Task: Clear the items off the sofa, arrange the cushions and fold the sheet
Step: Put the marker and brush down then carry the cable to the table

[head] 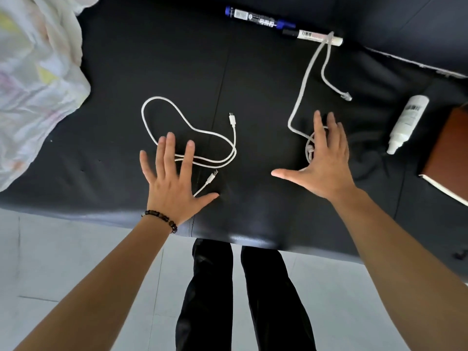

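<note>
A person stands at the front edge of a black sofa (126, 72), both arms reaching out over the seat. The left hand (172, 183) is flat and palm down, fingers spread apart and holding nothing; its fingertips lie over the near loops of a white USB cable (152, 102), though whether they press on it cannot be told. That cable lies in a loose loop at the middle of the seat, one plug pointing away and the other lying just beside the left thumb. A dark bead bracelet (162, 220) circles the left wrist. The right hand (324, 168) is also open, fingers apart and thumb stretched toward the left, empty, and it covers the coiled near end of a white network cable (304, 84). This cable runs away toward the sofa back, where it loops around a white marker (319, 38), and its clear plug lies on the seat beyond the right hand. A blue marker (258, 19) lies end to end with the white one, near the backrest. A crumpled pale sheet (33, 72) is heaped on the left part of the seat. To the right a white spray bottle (407, 122) lies on its side, just beside a brown book (448, 153) at the frame edge. Below, dark trousers (210, 295) stand on a pale tiled floor (76, 249).
</note>
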`<action>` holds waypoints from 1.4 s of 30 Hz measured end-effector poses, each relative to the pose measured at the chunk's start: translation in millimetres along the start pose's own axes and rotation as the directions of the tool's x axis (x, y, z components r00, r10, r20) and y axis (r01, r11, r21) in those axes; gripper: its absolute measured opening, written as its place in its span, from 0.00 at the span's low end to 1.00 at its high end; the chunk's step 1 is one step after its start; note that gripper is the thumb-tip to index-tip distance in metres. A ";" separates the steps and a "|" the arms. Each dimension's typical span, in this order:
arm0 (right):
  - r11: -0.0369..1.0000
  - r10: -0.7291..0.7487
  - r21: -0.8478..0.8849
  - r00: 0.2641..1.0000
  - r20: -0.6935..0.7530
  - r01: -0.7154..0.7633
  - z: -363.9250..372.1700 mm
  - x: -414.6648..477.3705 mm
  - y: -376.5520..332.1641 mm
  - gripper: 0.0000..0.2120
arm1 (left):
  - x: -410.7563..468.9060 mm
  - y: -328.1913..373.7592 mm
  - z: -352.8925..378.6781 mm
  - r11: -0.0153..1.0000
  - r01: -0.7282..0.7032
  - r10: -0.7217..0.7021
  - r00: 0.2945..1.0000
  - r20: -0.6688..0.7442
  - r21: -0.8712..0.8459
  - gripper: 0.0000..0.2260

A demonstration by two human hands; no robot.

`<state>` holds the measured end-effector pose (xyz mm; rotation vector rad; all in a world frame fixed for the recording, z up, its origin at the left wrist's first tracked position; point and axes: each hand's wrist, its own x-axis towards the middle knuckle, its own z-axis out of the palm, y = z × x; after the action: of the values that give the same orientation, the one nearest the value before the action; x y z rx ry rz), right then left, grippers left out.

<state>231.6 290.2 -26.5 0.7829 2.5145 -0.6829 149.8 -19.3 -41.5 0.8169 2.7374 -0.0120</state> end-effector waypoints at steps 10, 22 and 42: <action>0.965 -0.226 -0.151 0.973 -0.054 0.216 12.9 -10.0 -15.6 0.32 | 54.8 -15.6 -7.4 0.968 -0.247 0.237 0.956 0.174 0.039 0.45; 0.972 -0.169 -0.164 0.985 0.018 0.170 24.7 -7.6 -35.4 0.07 | 65.1 3.7 -20.9 0.955 -0.020 -0.039 0.981 -0.190 -0.296 0.07; 0.857 -0.482 -0.216 0.876 -0.018 0.467 9.4 31.1 -60.2 0.46 | 70.4 42.7 -9.3 0.777 0.112 -0.026 0.989 0.146 -0.619 0.17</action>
<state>173.5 254.2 -30.4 0.1028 2.8141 -0.5349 114.0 55.1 -48.6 0.4915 2.3883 0.7668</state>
